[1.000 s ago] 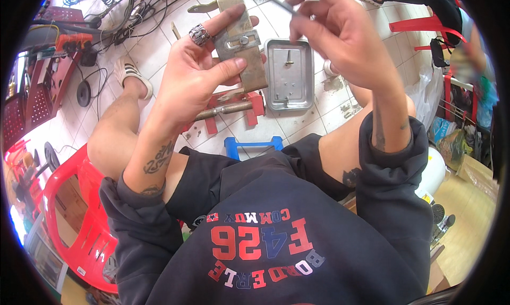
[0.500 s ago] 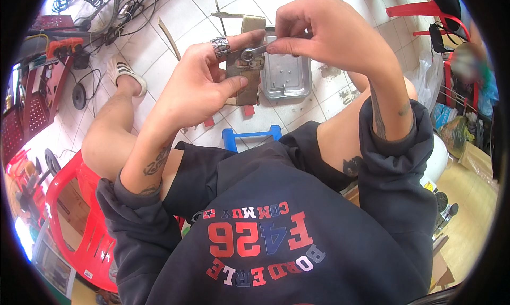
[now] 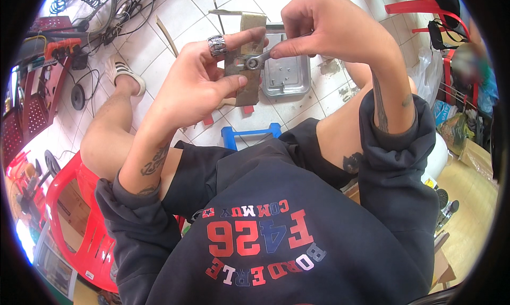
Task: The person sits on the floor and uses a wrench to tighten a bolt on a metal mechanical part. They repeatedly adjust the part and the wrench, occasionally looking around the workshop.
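While the left hand (image 3: 196, 90) holds the flat metal block (image 3: 248, 90) just left of the grey tray (image 3: 306, 79) in the view, its thumb presses the face and its index finger lies along the far end, the fingers set around the left edge. The right hand (image 3: 329, 34), beyond the tray's far right corner, pinches the wrench (image 3: 263, 58) between thumb and index finger. The tool crosses the tray's left rim, its ring end over the middle of the block; whether it is fully seated I cannot tell. The block's near end juts past the left thumb, level with the tray's near rim. Nearer than the tray, a gap of tiled floor (image 3: 297, 111) separates it from the blue stand (image 3: 229, 138); rightward, tiles leave room before the person's leg.
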A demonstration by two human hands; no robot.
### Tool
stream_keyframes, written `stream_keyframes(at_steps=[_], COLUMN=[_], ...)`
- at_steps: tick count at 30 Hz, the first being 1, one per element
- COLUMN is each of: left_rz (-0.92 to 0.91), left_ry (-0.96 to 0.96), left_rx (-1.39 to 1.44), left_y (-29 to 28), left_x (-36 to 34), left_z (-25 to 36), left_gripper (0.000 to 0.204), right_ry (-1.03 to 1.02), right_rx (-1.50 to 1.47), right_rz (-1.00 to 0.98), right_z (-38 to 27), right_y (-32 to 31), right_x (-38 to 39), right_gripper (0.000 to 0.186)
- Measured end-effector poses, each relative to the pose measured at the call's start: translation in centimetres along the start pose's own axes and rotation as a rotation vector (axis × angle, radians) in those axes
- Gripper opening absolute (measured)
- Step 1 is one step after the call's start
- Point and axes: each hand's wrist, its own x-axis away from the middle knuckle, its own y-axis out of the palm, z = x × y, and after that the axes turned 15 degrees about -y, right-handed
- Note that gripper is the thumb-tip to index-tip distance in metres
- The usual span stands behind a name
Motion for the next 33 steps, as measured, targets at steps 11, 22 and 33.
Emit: stream_keyframes(at_steps=[11,22,33], left_rz=[-0.127,-0.210,0.051], left_ry=[-0.124,-0.228,-0.024], left_rx=[-0.039,-0.017,0.231], left_y=[0.0,0.5,-0.8], left_x=[-0.2,-0.3,-0.5], left_z=[-0.2,-0.2,-1.2], left_gripper=[0.066,0.064,0.066], right_ry=[0.103,-0.023,0.321], right_rx=[0.353,0.440,0.289], right_rz=[-0.021,0.000,0.056], right_z=[-1.9,0.8,-0.7], right_y=[0.6,1.7,1.2], right_x=[-0.3,0.3,-0.7], right_gripper=[0.049,0.053,0.068])
